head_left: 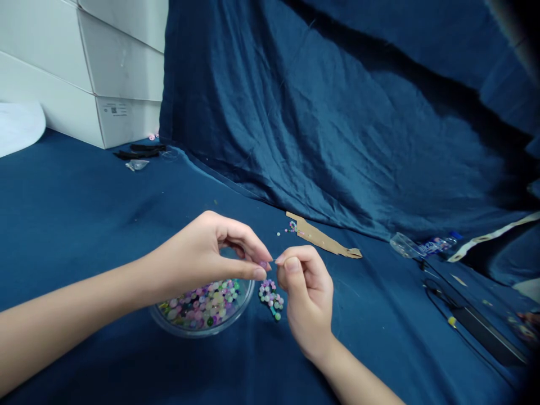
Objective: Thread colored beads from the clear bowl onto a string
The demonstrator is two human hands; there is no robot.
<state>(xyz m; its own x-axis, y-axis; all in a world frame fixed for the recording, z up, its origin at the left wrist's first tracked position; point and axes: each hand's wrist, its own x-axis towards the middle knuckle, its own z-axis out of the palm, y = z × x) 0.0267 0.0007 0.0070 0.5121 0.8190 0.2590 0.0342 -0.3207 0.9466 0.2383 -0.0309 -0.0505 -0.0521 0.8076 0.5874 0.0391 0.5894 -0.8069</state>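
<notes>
Clock directions are taken from the clear bowl. At eleven o'clock, stacked white boxes are seen, with a small clear bag lying before them on the blue surface. The bowl, filled with mixed beads, is partly hidden by the left hand. At two o'clock, a purple bead is pinched between the left fingers. At three o'clock, a beaded piece is laid just beside the bowl. Next to it, the fingers of the right hand are pressed together at thumb and forefinger; anything gripped there is too fine to be made out. Farther off, a cardboard strip is placed at two o'clock.
</notes>
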